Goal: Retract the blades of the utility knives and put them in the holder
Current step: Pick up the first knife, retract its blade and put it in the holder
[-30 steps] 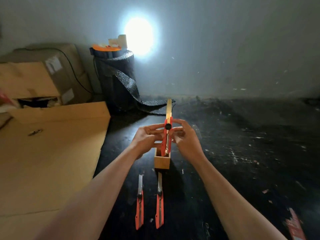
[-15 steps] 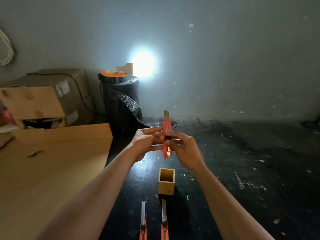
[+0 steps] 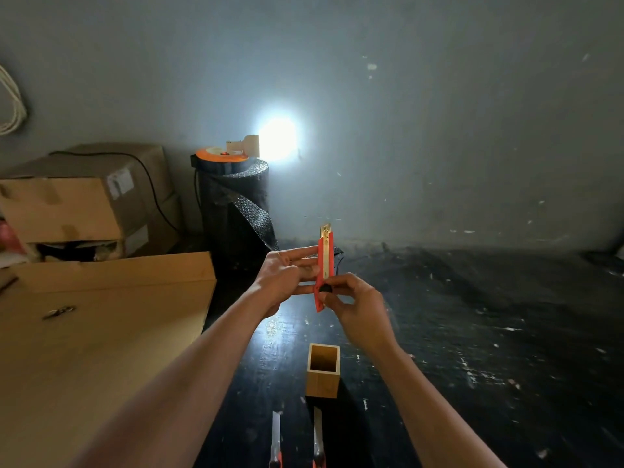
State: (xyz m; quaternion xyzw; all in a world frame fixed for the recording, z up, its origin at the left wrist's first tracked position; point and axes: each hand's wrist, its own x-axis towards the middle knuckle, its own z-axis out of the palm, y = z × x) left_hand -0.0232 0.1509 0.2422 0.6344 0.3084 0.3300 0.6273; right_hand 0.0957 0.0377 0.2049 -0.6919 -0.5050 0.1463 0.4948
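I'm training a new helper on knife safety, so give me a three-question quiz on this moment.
1. True or false: the wooden holder already has a knife in it.
2. How many knives lie on the table near the holder? A) none B) two C) four
3. Fill in: the right hand has its thumb on the held knife's black ____.

Key: 1. False, it looks empty. 2. B, two knives with blades out, pointing toward the holder. 3. Slider; the left hand steadies the body, and only a short blade tip shows.

Bare forearms — no sleeves, left hand point(image 3: 287, 275), right hand point(image 3: 359, 307)
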